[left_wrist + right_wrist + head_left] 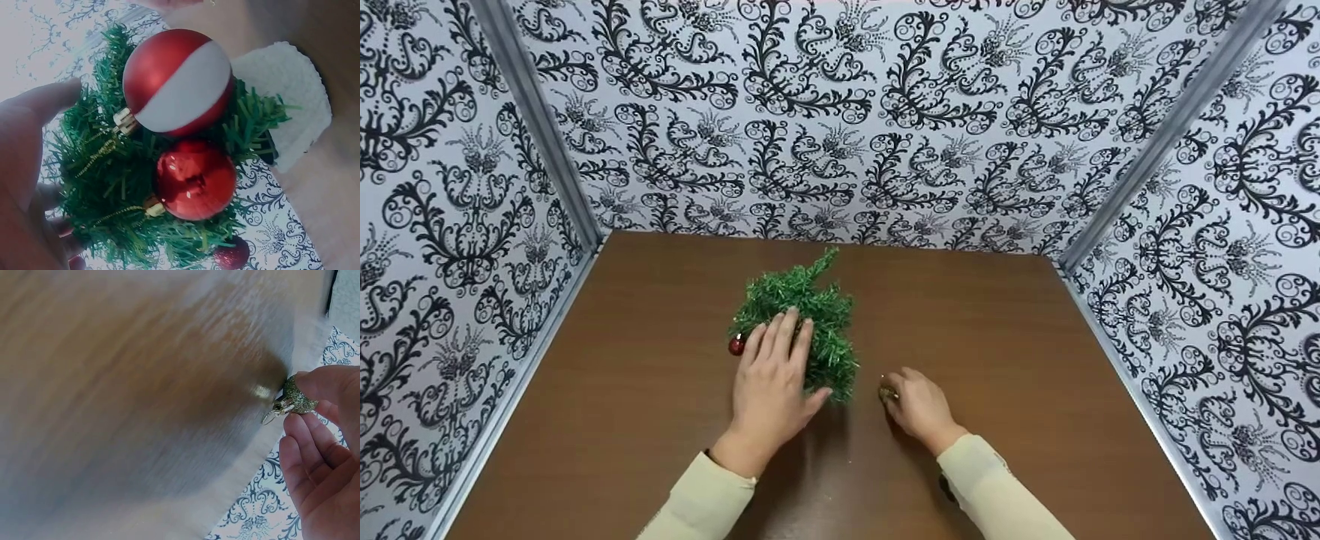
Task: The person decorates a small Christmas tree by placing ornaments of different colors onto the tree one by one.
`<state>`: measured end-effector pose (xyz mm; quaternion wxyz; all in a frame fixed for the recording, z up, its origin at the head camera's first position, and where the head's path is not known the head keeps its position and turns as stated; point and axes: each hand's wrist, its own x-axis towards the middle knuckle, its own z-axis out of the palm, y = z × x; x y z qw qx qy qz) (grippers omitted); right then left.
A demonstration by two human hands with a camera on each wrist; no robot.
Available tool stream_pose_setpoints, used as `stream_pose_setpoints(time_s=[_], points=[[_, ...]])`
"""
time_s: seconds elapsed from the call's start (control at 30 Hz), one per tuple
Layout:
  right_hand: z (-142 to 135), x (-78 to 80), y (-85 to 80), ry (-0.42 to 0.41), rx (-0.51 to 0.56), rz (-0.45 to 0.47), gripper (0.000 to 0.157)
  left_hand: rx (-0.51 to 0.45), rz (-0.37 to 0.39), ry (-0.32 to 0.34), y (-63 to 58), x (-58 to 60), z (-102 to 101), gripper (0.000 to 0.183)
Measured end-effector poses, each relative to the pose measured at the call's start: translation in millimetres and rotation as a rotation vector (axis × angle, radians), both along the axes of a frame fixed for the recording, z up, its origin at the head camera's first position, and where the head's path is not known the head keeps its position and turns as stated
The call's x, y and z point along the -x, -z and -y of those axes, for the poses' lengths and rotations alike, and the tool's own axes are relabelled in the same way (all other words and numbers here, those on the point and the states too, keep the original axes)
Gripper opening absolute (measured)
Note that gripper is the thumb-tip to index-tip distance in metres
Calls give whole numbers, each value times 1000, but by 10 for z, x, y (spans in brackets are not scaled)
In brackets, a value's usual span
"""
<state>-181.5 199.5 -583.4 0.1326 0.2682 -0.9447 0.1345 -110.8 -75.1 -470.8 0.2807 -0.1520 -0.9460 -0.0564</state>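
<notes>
A small green tinsel Christmas tree [834, 352] stands in the middle of the table, its tip leaning right. My left hand [775, 375] lies against its near side, fingers straight along the branches and thumb spread. In the left wrist view a red bauble with a white band [177, 84] and a shiny red bauble [196, 180] hang on the branches, with a small glittery red bauble [232, 253] lower down. The tree's pale base [292, 101] shows behind. Right of the tree, my right hand [916, 405] pinches a small gold glitter bauble [298, 396] low over the table; its metal cap and loop stick out.
The brown table [660, 420] is enclosed by patterned black-and-white walls [825, 112] at the back and both sides. Grey metal posts [544, 127] mark the corners.
</notes>
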Motion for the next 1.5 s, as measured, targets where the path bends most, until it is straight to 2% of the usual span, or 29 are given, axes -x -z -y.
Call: stream_pose_setpoints(time_s=[0.2,0.47,0.6,0.87,1.07,1.2,1.3,1.5], points=[[-10,38,-37,8,6,-8,15,29,27,11,-17,20,43,106],[-29,8,0,-5,22,9,13,65,24,27,-19,34,67,76],[-27,-3,6,1,23,10,13,74,19,36,-23,39,89,72],[-19,-23,18,1,-14,-6,12,-5,-58,83,8,62,140,63],[-16,-40,21,-5,-22,-3,13,-31,-84,86,27,68,152,62],[-14,-49,17,1,-24,3,13,-84,-89,90,34,74,125,58],[-5,-47,13,3,-24,2,12,-126,-87,75,17,71,82,58],[11,-27,10,2,-16,-24,10,-149,-92,-3,-34,82,-24,72]])
